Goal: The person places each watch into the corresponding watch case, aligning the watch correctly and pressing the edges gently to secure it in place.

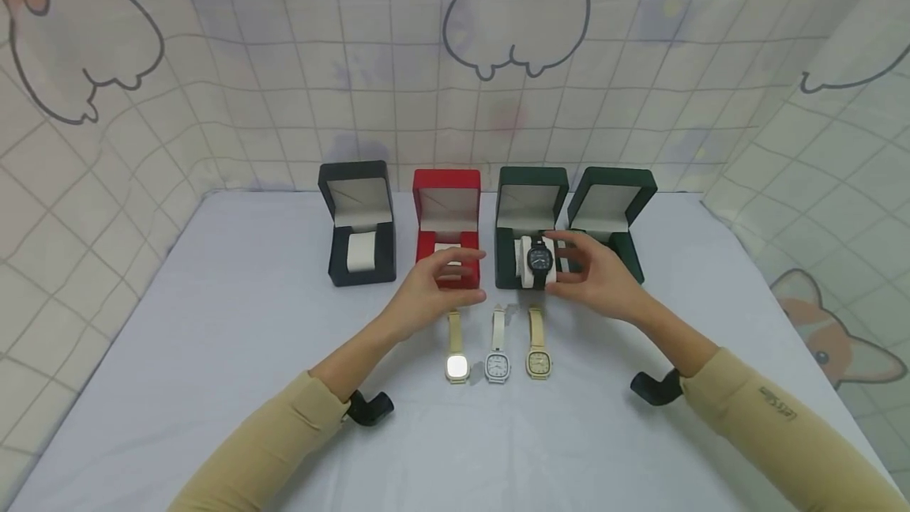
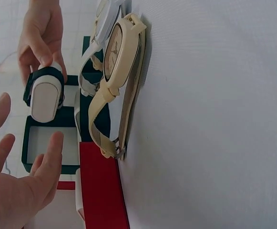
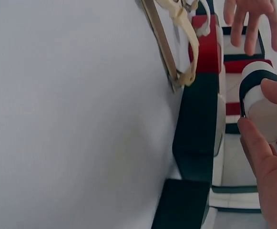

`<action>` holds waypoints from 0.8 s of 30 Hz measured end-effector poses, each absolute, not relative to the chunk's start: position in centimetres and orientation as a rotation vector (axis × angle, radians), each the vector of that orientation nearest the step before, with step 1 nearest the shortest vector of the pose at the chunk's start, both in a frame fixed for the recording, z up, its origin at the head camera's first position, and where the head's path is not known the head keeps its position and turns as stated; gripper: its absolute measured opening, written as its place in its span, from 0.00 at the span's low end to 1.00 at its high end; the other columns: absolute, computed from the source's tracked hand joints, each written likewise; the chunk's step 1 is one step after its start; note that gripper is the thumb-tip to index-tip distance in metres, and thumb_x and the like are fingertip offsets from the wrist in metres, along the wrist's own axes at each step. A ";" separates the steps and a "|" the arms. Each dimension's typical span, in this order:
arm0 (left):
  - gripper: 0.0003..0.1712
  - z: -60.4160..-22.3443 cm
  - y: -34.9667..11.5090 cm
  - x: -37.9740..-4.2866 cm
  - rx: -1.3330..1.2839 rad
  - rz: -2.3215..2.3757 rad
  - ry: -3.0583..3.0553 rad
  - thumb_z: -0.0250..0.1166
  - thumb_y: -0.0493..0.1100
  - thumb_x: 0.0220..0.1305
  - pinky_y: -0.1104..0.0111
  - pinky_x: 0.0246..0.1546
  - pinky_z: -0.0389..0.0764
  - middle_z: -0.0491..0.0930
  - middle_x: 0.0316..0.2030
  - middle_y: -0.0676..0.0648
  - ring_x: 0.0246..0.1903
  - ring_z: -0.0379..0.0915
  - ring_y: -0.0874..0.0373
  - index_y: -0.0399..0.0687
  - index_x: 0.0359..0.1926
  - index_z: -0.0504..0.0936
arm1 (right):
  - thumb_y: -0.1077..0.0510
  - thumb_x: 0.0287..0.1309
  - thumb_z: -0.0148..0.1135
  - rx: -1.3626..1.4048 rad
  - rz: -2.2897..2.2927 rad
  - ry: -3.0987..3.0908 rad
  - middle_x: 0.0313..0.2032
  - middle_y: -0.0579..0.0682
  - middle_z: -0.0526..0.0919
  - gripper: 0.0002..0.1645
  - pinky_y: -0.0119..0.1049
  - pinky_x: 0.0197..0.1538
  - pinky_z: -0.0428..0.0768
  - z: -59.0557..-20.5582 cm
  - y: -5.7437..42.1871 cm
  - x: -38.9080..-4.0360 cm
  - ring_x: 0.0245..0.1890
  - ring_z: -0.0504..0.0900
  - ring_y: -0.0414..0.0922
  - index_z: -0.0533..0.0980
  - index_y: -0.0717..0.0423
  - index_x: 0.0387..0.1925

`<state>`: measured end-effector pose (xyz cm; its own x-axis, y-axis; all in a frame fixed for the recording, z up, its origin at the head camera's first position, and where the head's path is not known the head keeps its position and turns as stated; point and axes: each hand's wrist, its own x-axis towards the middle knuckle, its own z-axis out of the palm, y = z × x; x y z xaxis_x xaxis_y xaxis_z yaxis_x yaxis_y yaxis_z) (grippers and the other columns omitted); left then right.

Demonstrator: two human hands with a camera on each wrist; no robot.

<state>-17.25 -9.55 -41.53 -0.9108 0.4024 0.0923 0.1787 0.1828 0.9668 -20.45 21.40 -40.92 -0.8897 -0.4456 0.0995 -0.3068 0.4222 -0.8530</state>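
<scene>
In the head view my right hand (image 1: 600,279) pinches a white watch cushion (image 3: 260,117) wrapped by a black watch (image 1: 539,259). The right wrist view shows thumb and fingers on either end of the cushion. Cushion and watch are held over the open left green box (image 1: 506,259). My left hand (image 1: 434,291) is held in front of the red box (image 1: 446,179), fingers spread and apart from the cushion. In front lie a gold watch with a bright face (image 1: 457,367), a white-strapped watch (image 1: 497,367) and a beige-gold watch (image 1: 539,363).
A black box (image 1: 341,263) with a white cushion (image 1: 361,251) stands open at the left of the row. Another green box (image 1: 629,255) stands open and angled at the right end. Behind the white-covered table (image 1: 213,322) hangs a patterned curtain (image 1: 284,62).
</scene>
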 end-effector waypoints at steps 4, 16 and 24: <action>0.32 -41.6 -9.5 -17.3 0.571 1.804 2.275 0.75 0.41 0.62 0.57 0.50 0.84 0.75 0.64 0.40 0.61 0.74 0.42 0.55 0.67 0.78 | 0.71 0.54 0.75 -0.672 -1.492 2.534 0.71 0.59 0.66 0.48 0.37 0.54 0.82 -40.8 22.5 -21.1 0.65 0.74 0.62 0.64 0.58 0.73; 0.31 -41.7 -9.5 -17.3 0.572 1.771 2.302 0.75 0.42 0.62 0.57 0.49 0.85 0.77 0.62 0.44 0.61 0.74 0.47 0.55 0.66 0.79 | 0.71 0.56 0.73 -0.598 -1.433 2.571 0.70 0.63 0.66 0.48 0.33 0.54 0.81 -40.7 25.4 -22.6 0.65 0.74 0.63 0.61 0.60 0.75; 0.31 -41.9 -9.5 -17.4 0.572 1.754 2.308 0.75 0.42 0.62 0.57 0.49 0.85 0.76 0.62 0.44 0.61 0.73 0.47 0.56 0.66 0.79 | 0.69 0.58 0.72 -0.507 -1.357 2.616 0.70 0.66 0.67 0.48 0.45 0.56 0.80 -40.3 27.0 -23.4 0.63 0.75 0.65 0.60 0.58 0.75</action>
